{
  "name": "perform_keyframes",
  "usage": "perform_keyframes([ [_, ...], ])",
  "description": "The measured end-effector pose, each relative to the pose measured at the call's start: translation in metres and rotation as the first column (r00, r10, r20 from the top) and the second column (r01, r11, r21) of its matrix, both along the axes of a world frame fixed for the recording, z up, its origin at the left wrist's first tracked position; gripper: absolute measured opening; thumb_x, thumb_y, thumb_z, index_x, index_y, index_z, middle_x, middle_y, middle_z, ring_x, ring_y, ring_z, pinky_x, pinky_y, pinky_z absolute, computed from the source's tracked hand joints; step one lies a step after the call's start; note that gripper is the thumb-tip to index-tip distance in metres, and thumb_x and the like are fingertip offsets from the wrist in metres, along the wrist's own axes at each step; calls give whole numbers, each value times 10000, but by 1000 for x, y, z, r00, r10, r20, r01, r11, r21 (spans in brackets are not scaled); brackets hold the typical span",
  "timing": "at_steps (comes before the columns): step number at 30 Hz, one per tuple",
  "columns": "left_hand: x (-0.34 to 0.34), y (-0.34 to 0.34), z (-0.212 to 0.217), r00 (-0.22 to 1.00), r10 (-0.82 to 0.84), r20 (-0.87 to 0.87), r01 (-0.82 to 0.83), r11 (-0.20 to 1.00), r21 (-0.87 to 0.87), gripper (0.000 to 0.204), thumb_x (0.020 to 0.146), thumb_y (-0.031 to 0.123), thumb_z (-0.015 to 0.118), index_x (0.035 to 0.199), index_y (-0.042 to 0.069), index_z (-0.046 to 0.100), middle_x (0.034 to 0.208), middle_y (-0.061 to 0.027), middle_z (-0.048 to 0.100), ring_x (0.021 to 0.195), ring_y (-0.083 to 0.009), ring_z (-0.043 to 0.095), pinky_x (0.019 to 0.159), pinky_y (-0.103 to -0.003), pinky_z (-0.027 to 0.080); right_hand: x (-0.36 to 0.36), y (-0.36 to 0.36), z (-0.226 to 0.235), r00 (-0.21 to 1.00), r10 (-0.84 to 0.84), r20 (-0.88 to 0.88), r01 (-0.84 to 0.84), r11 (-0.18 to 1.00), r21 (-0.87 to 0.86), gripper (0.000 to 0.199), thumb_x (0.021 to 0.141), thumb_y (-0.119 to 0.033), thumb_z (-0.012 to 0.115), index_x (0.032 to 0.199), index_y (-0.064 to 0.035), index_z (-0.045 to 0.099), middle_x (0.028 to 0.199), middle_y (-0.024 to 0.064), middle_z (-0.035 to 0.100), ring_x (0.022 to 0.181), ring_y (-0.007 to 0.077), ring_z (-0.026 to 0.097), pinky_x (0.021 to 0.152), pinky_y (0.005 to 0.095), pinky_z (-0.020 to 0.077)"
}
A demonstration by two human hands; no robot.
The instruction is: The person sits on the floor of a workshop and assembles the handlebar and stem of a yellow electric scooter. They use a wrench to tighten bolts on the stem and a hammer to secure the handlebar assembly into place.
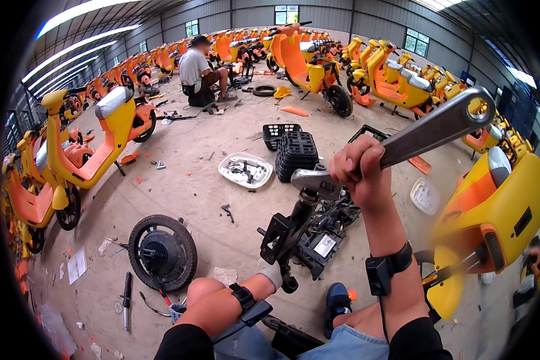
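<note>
My right hand (360,168) is closed round the handle of a large steel adjustable wrench (435,127). Its jaw end lies at the threaded top of a black front fork (302,210), where a nut or ring sits; how snugly they meet I cannot tell. The fork tilts up between my knees, with a black bracket on its side. Low on the fork is my left hand (271,273), closed on it in a pale covering that looks like a glove, its fingers mostly hidden behind the bracket. Just beyond lies a black module with tangled cables (325,240).
A hub-motor wheel (162,252) and a shock absorber (126,300) lie to the left. Ahead are a white tub of parts (246,170) and stacked black baskets (296,155). Yellow-orange scooters (498,210) stand on both sides. Another person (196,72) sits farther back.
</note>
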State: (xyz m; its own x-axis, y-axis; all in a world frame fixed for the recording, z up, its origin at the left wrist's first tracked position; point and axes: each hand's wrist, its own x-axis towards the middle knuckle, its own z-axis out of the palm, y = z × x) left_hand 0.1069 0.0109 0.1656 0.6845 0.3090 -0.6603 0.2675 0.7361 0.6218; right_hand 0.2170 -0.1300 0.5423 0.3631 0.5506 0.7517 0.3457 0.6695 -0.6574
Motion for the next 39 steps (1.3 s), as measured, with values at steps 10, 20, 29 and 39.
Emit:
perform_keyframes([
  [10,-8,-8,6,1000,13,-20,-11,997,77,447,982,443,330,1124,109,592,805,-174,637,669,-303,602,614,-431,512,-14,25,23,889,-365,-277,361,930,-69,488,916,-501,606,743,-63,476,571,-24,363,469,91,367,442,264,294],
  [20,5,-12,1,980,181,85,-174,981,-82,402,977,416,345,1089,135,609,866,-112,649,653,-291,601,567,-415,508,-39,73,32,657,-743,-128,749,663,-1,274,889,-303,711,853,-33,681,619,99,612,516,175,547,518,318,414],
  [29,31,-28,50,996,39,78,-35,998,-52,393,973,413,351,1080,137,608,866,-106,646,654,-292,599,567,-421,506,-36,91,39,529,-848,-23,848,530,-30,379,918,-371,663,777,-21,626,557,126,510,476,262,459,490,364,376],
  [39,14,-8,65,997,11,79,-5,997,-79,382,969,409,357,1071,139,608,865,-99,643,655,-294,596,567,-427,502,-110,1,93,772,-424,-473,538,832,132,476,931,-480,611,721,-76,473,520,-23,350,405,92,376,394,264,307],
])
